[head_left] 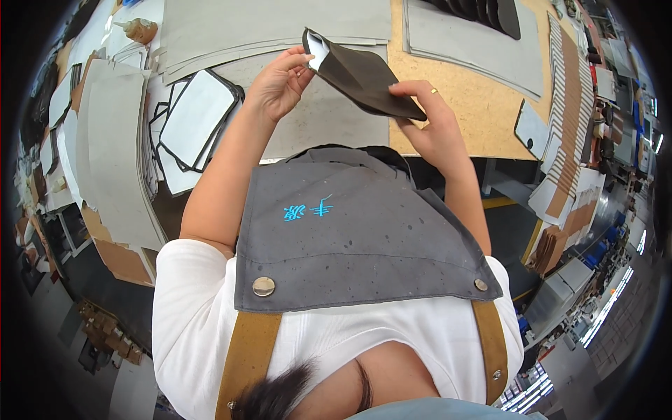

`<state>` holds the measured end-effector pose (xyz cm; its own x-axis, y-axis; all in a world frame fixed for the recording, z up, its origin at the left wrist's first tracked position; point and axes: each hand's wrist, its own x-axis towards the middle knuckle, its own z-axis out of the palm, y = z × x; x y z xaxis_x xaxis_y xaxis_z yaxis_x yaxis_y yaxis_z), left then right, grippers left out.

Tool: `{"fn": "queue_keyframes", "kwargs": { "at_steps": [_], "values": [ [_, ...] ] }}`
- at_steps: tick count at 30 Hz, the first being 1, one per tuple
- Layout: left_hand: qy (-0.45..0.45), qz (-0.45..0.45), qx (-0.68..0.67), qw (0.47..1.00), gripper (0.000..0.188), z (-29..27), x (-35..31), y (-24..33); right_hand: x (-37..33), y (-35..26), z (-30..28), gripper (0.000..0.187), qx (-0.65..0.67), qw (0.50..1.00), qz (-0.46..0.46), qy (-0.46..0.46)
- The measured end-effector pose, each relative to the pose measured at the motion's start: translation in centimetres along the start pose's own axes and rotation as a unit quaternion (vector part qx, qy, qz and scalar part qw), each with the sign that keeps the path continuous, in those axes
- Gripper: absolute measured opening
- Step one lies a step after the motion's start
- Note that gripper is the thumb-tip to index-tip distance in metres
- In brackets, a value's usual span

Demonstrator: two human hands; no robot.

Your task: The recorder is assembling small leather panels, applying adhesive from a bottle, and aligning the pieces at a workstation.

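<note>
A dark brown flat pouch [364,75] is held up over the table between my two hands, tilted down toward the right. Its left end gapes a little and shows a white lining inside. My left hand [281,82] pinches the edge of that open end between thumb and fingers. At the lower right end, my right hand [432,124] grips the pouch with the thumb beneath and fingers on top; a ring is on one finger. Left of my left forearm lies a stack of white panels with black edges [199,120].
Large grey sheets [280,28] cover the table's far side, with more grey sheets [476,45] on the tan board [448,129]. Dark curved pieces [483,14] lie at the far right. A brown squeeze bottle [140,30] is far left. Striped strips [563,105] line the right.
</note>
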<state>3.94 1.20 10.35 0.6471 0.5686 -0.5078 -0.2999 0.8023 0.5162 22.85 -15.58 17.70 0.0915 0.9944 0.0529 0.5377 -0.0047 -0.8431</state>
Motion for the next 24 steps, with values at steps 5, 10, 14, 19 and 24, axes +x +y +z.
{"fn": "queue_keyframes", "kwargs": {
  "at_steps": [5, 10, 14, 19, 24],
  "values": [
    [0.043, 0.074, 0.089, 0.992, 0.031, 2.3, -1.4, 0.1, 0.4, 1.3, 0.5, 0.023, 0.032, 0.991, -0.029, 0.124],
    [0.034, 0.14, 0.135, 0.98, 0.037, 4.7, -3.6, 0.7, 0.2, 3.9, 0.8, 0.022, 0.08, 0.988, -0.005, 0.129],
    [0.01, 0.178, 0.156, 0.972, 0.037, 6.1, -4.3, 0.9, 0.0, 4.7, 1.7, 0.017, 0.153, 0.979, 0.049, 0.123],
    [0.008, 0.194, 0.155, 0.969, 0.039, 7.2, -4.5, 0.9, -0.4, 5.2, 3.4, 0.011, 0.24, 0.957, 0.085, 0.136],
    [0.02, 0.19, 0.153, 0.97, 0.039, 6.5, -4.0, 1.1, -0.1, 4.4, 2.1, 0.011, 0.161, 0.972, 0.039, 0.165]
  ]
}}
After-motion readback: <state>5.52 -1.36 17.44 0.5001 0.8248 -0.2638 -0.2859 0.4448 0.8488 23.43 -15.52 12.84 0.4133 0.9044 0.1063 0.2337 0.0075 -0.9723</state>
